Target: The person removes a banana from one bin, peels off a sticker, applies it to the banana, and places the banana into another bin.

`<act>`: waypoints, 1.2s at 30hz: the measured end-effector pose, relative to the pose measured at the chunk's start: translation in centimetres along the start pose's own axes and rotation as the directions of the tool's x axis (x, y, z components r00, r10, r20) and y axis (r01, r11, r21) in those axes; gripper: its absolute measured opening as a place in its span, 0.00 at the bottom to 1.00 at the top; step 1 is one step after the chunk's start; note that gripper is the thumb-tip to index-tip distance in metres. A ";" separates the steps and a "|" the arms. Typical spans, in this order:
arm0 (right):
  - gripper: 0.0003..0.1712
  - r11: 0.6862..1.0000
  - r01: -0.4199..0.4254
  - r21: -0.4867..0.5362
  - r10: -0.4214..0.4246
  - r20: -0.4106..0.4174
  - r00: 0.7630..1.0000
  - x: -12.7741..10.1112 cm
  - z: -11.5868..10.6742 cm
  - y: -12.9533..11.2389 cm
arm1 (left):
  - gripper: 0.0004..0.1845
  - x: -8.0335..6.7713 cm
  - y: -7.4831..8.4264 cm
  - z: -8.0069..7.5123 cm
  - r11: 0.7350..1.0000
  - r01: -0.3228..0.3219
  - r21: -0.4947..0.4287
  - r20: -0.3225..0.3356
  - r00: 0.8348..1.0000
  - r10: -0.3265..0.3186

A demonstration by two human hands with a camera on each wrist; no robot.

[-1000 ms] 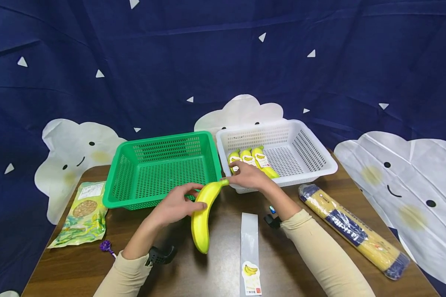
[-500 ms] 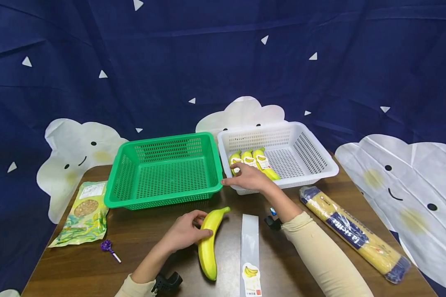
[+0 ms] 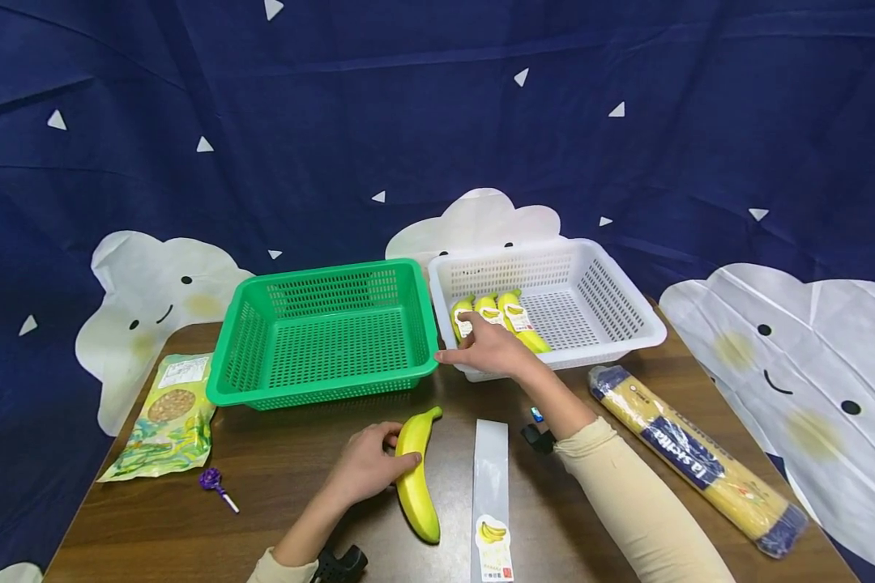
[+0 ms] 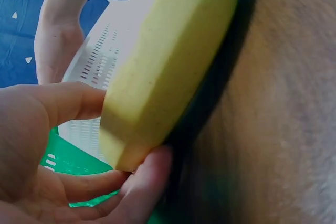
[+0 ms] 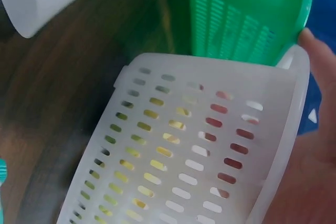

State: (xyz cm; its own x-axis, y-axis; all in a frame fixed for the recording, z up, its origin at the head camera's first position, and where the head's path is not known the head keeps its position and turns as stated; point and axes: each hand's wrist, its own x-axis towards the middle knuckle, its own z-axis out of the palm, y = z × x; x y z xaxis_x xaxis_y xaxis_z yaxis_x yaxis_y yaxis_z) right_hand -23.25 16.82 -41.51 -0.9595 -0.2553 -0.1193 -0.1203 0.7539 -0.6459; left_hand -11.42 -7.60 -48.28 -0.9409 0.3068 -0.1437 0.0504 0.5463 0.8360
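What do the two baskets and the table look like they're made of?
The green basket and the white basket look like moulded plastic, slightly glossy, with slotted walls and floors. The table seems to be dark brown wood or a wood-look laminate: grain streaks show, with a soft sheen.

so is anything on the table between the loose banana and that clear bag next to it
Nothing visible. The banana, held by the left hand, lies just left of the clear bag, with only bare table between them.
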 end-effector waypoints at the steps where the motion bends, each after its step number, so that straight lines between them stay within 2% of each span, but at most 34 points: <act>1: 0.56 0.999 0.028 -0.016 -0.029 -0.034 0.999 -0.2 0.1 0.0 | 0.31 0.0 -0.1 0.1 1.000 -0.001 0.003 -0.002 1.000 0.001; 4: 0.47 0.986 0.146 -0.086 -0.158 -0.158 0.975 -1.0 0.2 0.3 | 0.30 0.0 -0.2 0.2 0.999 -0.009 0.033 -0.020 1.000 0.010; 7: 0.33 0.954 0.265 -0.138 -0.293 -0.248 0.924 -2.4 0.2 0.4 | 0.29 0.1 -0.3 0.3 0.995 -0.025 0.093 -0.047 0.998 0.029; 9: 0.24 0.932 0.332 -0.146 -0.360 -0.252 0.898 -3.6 0.0 0.3 | 0.28 0.2 -0.2 0.3 0.991 -0.033 0.127 -0.061 0.997 0.041; 11: 0.18 0.914 0.381 -0.136 -0.403 -0.216 0.889 -4.6 -0.1 0.2 | 0.28 0.2 -0.2 0.2 0.989 -0.040 0.145 -0.069 0.996 0.050; 14: 0.12 0.897 0.422 -0.133 -0.436 -0.101 0.894 -5.9 0.0 0.5 | 0.28 0.1 -0.3 0.1 0.990 -0.037 0.134 -0.075 0.996 0.048; 17: 0.13 0.893 0.424 -0.150 -0.424 0.035 0.905 -6.9 0.5 1.4 | 0.29 0.1 -0.6 0.1 0.996 -0.025 0.081 -0.065 0.997 0.031; 20: 0.20 0.887 0.412 -0.211 -0.388 0.144 0.910 -7.9 1.0 2.5 | 0.29 -0.1 -0.8 0.1 1.000 -0.014 0.000 -0.038 0.999 0.014; 22: 0.28 0.884 0.396 -0.247 -0.357 0.188 0.915 -8.7 1.5 3.2 | 0.30 -0.2 -0.9 -0.1 0.999 -0.013 -0.034 -0.028 1.000 0.012; 24: 0.36 0.883 0.370 -0.288 -0.319 0.210 0.924 -9.3 2.0 3.7 | 0.29 -0.3 -0.9 -0.3 0.999 -0.022 -0.044 -0.033 0.999 0.021; 26: 0.45 0.898 0.333 -0.289 -0.275 0.223 0.935 -9.8 2.5 4.1 | 0.29 -0.4 -1.0 -0.6 0.999 -0.029 -0.034 -0.049 0.998 0.027; 29: 0.52 0.908 0.298 -0.295 -0.233 0.235 0.944 -10.2 3.1 4.8 | 0.27 -0.6 -1.2 -1.0 0.999 -0.038 -0.019 -0.080 0.996 0.036; 32: 0.46 0.912 0.298 -0.281 -0.238 0.228 0.944 -10.3 3.5 5.4 | 0.24 -0.7 -1.4 -1.1 0.998 -0.055 0.006 -0.130 0.990 0.056; 36: 0.28 0.933 0.307 -0.188 -0.276 0.174 0.945 -10.0 3.6 6.0 | 0.17 -0.9 -1.2 -1.2 0.994 -0.105 0.035 -0.199 0.974 0.110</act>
State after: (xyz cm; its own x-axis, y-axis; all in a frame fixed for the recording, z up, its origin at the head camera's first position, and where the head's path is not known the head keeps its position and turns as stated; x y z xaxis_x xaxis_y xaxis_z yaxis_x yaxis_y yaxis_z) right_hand -13.46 21.66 -46.90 -0.8294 -0.5547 -0.0659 -0.4546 0.7387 -0.4976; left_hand -11.10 -9.49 -48.50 -0.9774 0.2035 0.0577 0.1609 0.5383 0.8273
